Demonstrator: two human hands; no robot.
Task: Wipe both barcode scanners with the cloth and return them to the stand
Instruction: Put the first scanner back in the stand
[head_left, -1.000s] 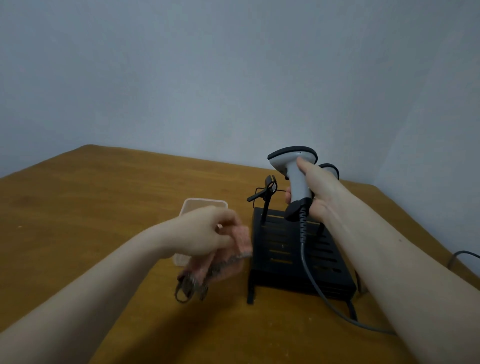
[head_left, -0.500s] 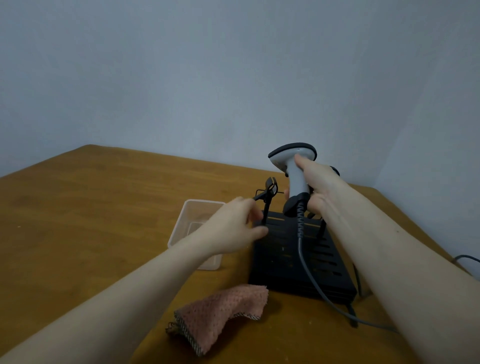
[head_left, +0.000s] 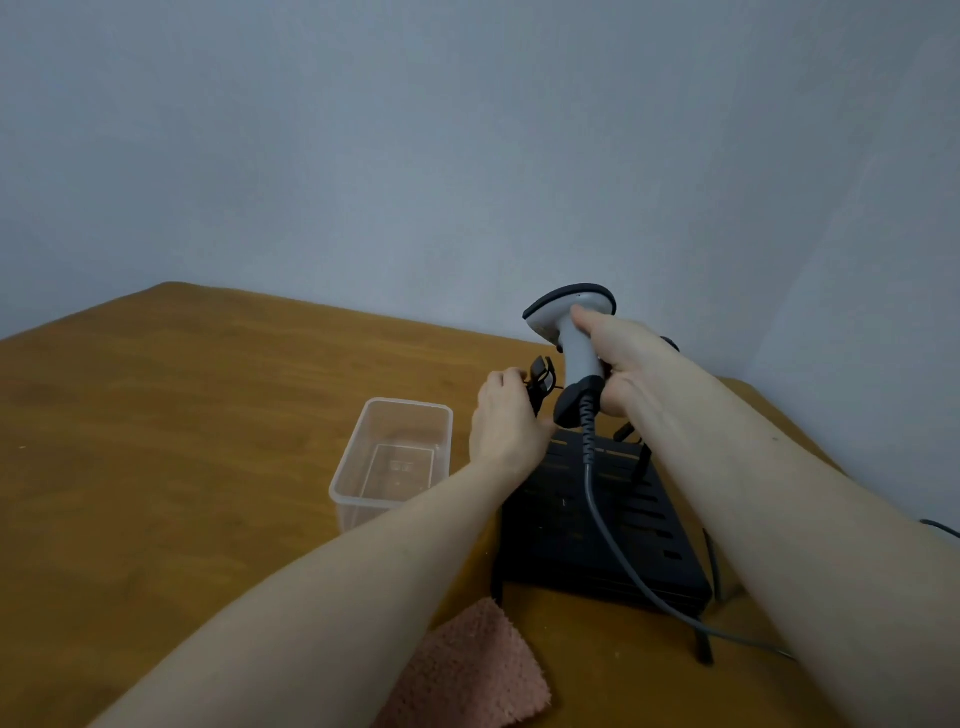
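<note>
My right hand (head_left: 621, 364) grips the handle of a grey barcode scanner (head_left: 569, 332), upright above the black slotted stand (head_left: 597, 525). Its grey coiled cable (head_left: 597, 499) trails down over the stand toward me. My left hand (head_left: 506, 421) holds the stand's black holder clip (head_left: 540, 379) at the left rear. A second scanner is almost wholly hidden behind my right hand; only a dark edge (head_left: 669, 343) shows. The pink cloth (head_left: 467, 670) lies flat on the table near the front, below my left forearm.
A see-through plastic tub (head_left: 363, 467) sits left of the stand on the wooden table (head_left: 156, 441). A dark cable (head_left: 940, 527) runs off at the right edge. Grey walls close in behind and to the right.
My left hand let go of the cloth, which dropped to the table, then reached forward to the holder clip. My right hand kept the scanner upright and raised it slightly.
</note>
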